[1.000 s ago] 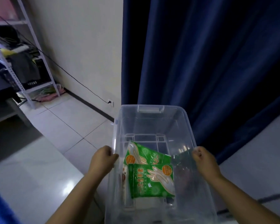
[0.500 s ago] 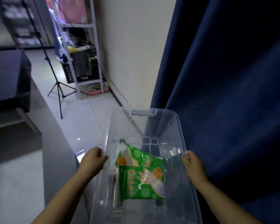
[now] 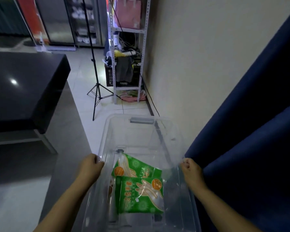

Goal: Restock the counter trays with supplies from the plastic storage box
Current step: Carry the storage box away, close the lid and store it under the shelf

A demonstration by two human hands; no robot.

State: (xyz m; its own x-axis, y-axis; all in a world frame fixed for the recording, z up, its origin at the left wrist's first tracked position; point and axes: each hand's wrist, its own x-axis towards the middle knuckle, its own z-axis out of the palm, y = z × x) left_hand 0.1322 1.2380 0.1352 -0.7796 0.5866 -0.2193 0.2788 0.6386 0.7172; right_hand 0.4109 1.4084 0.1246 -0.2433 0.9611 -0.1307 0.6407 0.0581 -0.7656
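- Head view: print on the green packets is white characters I can't read, plus a glove drawing and an orange disc.
- Plastic storage box: clear, lidless, grey latch at the far end, beside the blue curtain.
- Inside: 2 packets overlapping, 1 clear roll to their left.
- Left hand and right hand each curl over a side rim.

Body parts in view: the left grip and the right grip, each a bare hand, with the forearm behind each. The left forearm and the right forearm are uncovered along their whole visible length, down to the lower frame edge. The lighting is dim, so fine detail on the fingers cannot be made out.
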